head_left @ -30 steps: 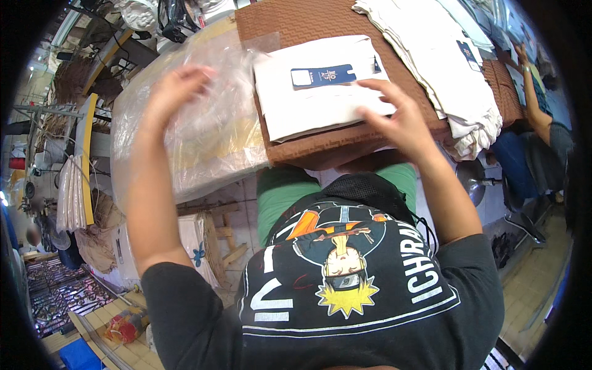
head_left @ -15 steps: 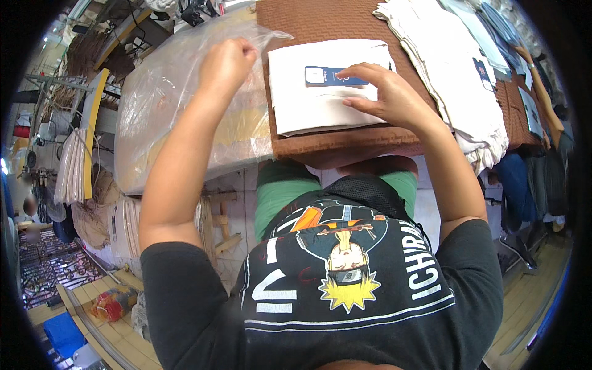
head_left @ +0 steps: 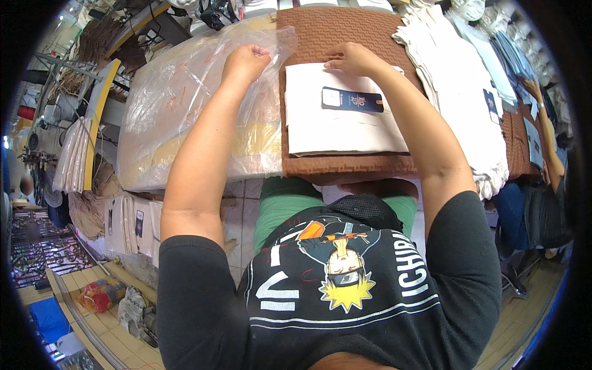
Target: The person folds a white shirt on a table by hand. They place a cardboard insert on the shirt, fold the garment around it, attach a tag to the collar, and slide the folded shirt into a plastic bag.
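My left hand point(head_left: 248, 61) is closed in a pinch on the edge of a clear plastic bag point(head_left: 203, 105), which lies spread over the left side of the table. Just beyond the far edge of a folded off-white garment point(head_left: 311, 132), my right hand point(head_left: 354, 59) hovers with fingers bent and slightly apart, nothing seen in them. The garment lies flat on a brown textured cloth point(head_left: 336, 28). A dark blue tag point(head_left: 364, 102) with a white sticker rests on its upper face.
More off-white garments point(head_left: 453, 80) are piled to the right, with another tag on them. Light blue folded clothes point(head_left: 493, 55) lie beyond, near another person's arm point(head_left: 539, 117). Bagged packs point(head_left: 74, 154) stand at the left by a yellow-edged board point(head_left: 102, 117).
My right hand has lifted off the tag and moved up and left toward the plastic bag. My left hand has shifted slightly right. The view has tilted a little, so the garment appears lower.
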Available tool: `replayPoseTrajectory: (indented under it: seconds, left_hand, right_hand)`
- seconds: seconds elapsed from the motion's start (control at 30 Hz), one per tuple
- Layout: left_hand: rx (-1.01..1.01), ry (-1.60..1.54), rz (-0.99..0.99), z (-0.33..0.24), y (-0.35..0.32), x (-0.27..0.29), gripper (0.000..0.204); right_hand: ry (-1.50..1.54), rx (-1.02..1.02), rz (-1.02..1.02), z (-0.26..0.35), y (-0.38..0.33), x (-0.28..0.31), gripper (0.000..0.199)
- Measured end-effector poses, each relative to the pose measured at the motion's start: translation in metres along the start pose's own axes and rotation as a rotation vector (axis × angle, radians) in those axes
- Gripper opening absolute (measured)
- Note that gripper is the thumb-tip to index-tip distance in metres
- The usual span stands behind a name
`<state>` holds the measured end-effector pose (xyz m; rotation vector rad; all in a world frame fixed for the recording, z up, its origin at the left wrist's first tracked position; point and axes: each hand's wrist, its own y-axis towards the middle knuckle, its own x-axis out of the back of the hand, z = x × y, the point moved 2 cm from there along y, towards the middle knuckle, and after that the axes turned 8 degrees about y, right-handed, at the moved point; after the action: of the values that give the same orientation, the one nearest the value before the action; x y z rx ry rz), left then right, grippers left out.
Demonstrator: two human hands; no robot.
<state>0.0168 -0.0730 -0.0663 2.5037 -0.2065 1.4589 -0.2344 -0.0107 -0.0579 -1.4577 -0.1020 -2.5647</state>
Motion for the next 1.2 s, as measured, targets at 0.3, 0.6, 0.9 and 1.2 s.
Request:
replayPoseTrajectory:
  seconds: [0.3,0.6,0.9,1.2]
  left_hand:
    - [0.038,-0.079,0.069,0.012,0.014,0.005,0.026]
    - [-0.010,0.045,0.039,0.024,0.020,-0.011,0.026]
    - [-0.072,0.297,-0.269,-0.034,-0.007,0.000,0.019]
    - [0.156,-0.539,0.258,0.021,-0.001,-0.063,0.022]
  right_hand:
    - [0.044,-0.043,0.353,-0.002,0.043,-0.016,0.050]
    - [0.192,-0.023,0.516,0.014,0.043,-0.010,0.055]
    - [0.324,-0.095,0.551,-0.003,0.040,-0.017,0.033]
    - [0.408,-0.026,0.482,-0.001,0.036,-0.018,0.035]
